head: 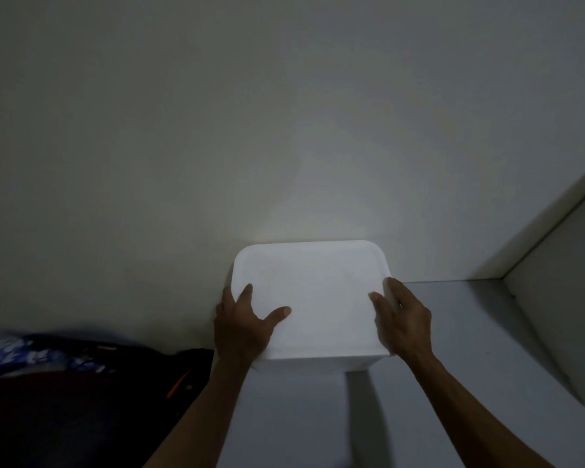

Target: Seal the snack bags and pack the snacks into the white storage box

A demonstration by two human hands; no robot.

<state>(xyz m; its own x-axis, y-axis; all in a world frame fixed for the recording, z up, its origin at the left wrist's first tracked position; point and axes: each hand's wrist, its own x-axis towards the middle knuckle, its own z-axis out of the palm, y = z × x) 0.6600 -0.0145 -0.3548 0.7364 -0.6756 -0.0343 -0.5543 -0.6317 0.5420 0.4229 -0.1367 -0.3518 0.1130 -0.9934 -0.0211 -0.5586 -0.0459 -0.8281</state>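
**Both hands gripping the lidded white box against the wall**

The white storage box [309,298] is sitting on a pale, smooth surface [453,332], its far edge right up against a plain, matte wall [284,113]. Its lid is lying flat and closed on top: a smooth, glossy plastic rectangle with rounded corners and a slightly raised rim, glowing brightly in the dim light. What is inside cannot be seen.

The left hand [242,327] is holding the box's left near corner, thumb stretching across the lid and fingers wrapping down over the left side. The right hand [402,319] is mirroring it on the right edge, thumb lying on the lid and fingers curling over the right side wall. Both bare forearms are reaching in from the bottom of the view and casting soft shadows on the surface below.

To the right, a pale flat panel [554,315] with a straight edge is standing well apart from the box, running back to the wall. At lower left, a dark heap [81,400] is lying in shadow, with a crinkled blue-and-white patterned piece [24,352] on top and a thin orange streak [179,383] near the left forearm; its details are too blurred to tell.
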